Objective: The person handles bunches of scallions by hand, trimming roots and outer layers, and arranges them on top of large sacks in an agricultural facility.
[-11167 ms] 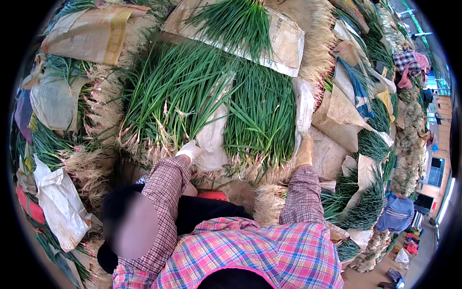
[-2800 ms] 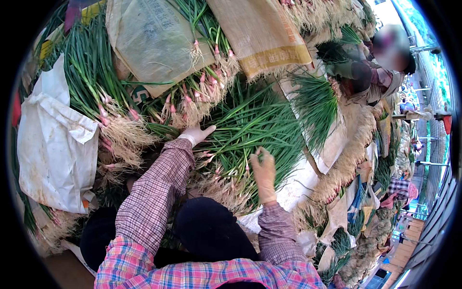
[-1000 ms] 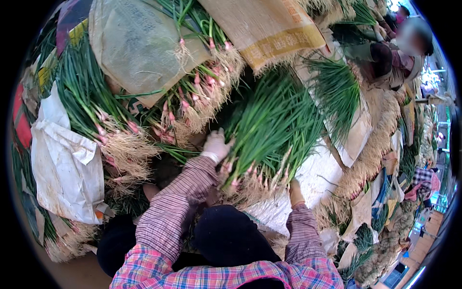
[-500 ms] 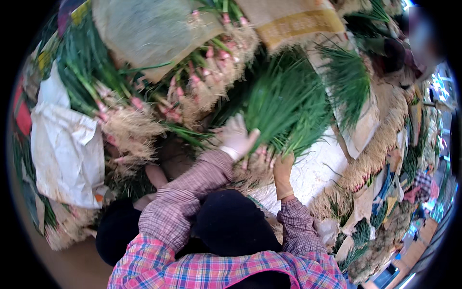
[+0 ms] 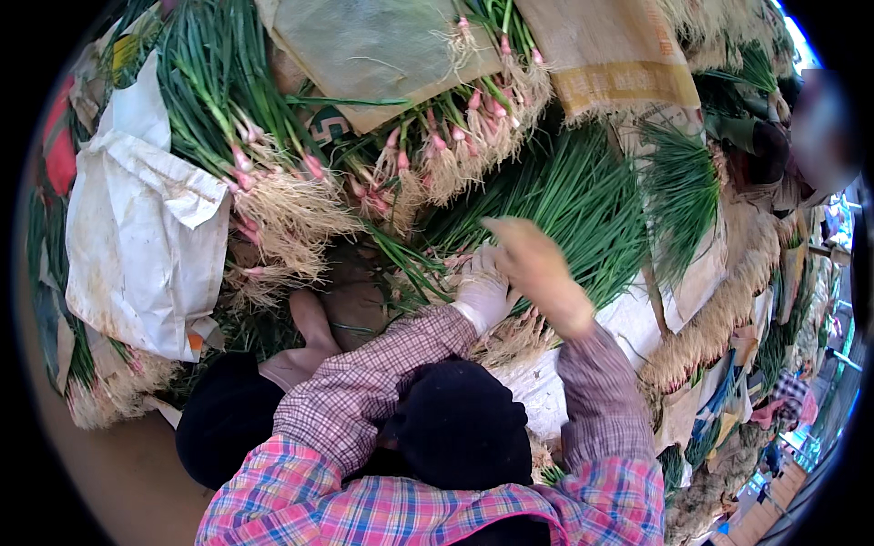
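My left hand (image 5: 481, 289), in a white glove, rests at the root end of a wide spread of spring onions (image 5: 583, 205) with long green leaves and pink-white bulbs. Its fingers are partly hidden behind my right hand. In a tan glove, my right hand (image 5: 544, 273) is raised over the same onions, close to my left hand, and smeared by motion. I cannot tell whether either hand grips any stems. Pale roots (image 5: 517, 338) stick out below my hands, above a white sheet (image 5: 537, 387).
Sacking (image 5: 382, 55) partly covers another onion bunch (image 5: 446, 150) ahead. At left, more onions (image 5: 282, 205) lie beside a white sack (image 5: 137, 246). A small bunch (image 5: 681, 196) lies at right, near a long root-covered row (image 5: 715, 314). A blurred person (image 5: 824, 136) is at far right.
My right hand has lifted off the bulb ends and moved up and left, toward my left hand. My left hand has shifted slightly right and down in view. The whole view has shifted slightly.
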Available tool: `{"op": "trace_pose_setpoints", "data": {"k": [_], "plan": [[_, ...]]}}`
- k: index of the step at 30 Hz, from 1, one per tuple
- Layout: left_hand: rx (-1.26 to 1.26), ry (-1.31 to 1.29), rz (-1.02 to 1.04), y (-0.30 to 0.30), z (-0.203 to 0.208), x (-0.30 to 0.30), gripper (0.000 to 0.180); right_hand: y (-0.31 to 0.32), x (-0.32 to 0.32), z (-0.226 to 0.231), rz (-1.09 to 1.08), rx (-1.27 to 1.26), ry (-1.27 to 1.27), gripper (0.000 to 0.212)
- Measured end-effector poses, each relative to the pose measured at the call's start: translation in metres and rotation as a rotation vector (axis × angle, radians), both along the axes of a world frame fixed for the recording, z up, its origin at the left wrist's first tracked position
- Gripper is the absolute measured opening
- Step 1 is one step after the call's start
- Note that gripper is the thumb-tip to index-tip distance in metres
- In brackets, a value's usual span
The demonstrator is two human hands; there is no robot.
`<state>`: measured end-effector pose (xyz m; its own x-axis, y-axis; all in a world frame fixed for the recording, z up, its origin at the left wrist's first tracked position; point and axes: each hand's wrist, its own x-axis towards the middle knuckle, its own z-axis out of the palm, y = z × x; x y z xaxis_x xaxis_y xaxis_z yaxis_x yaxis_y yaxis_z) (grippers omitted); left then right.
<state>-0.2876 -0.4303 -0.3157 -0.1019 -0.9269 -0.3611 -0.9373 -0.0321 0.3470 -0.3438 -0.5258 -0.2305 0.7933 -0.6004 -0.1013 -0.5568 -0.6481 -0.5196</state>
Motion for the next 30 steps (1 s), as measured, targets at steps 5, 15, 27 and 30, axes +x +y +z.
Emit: {"op": "trace_pose_setpoints", "data": {"k": [5, 15, 27, 30], "plan": [[0.365, 0.233, -0.403, 0.017, 0.029, 0.039, 0.059, 0.032, 0.102, -0.042, 0.092, 1.055, 0.123, 0.076], [0.592, 1.715, -0.453, 0.016, 0.115, 0.134, 0.035, 0.017, -0.025, 0.109, -0.368, 1.161, -0.16, 0.031], [0.196, 0.332, 0.482, 0.022, -0.084, 0.162, 0.059, -0.01, -0.044, 0.052, 0.524, -0.347, 0.468, 0.011], [0.365, 0.314, 0.506, 0.012, -0.078, 0.177, 0.067, -0.015, -0.001, 0.022, 0.536, -0.523, 0.479, 0.007]]}}
